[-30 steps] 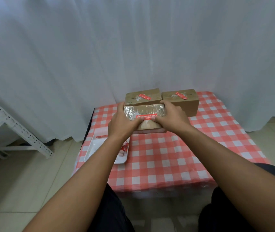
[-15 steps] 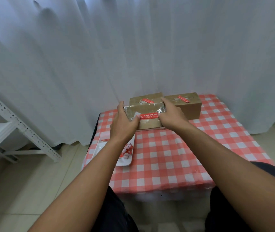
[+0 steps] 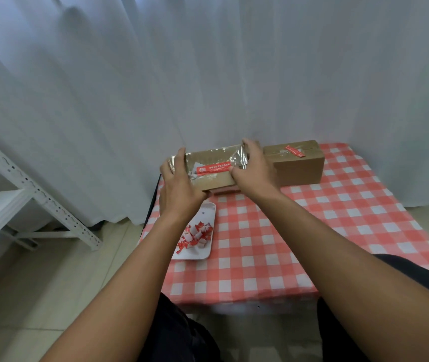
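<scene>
Head view: left hand (image 3: 179, 184) and right hand (image 3: 254, 168) are gripping the box (image 3: 212, 168) by its ends, fingers curled over its top. Box is being held at the table's (image 3: 312, 231) far side, just beside second box (image 3: 297, 165).

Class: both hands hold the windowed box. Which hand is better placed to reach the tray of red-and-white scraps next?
Probably left. The left hand grips the windowed box at its left end, just beyond the tray. The right hand holds the other end, farther from it, beside the second box.
</scene>
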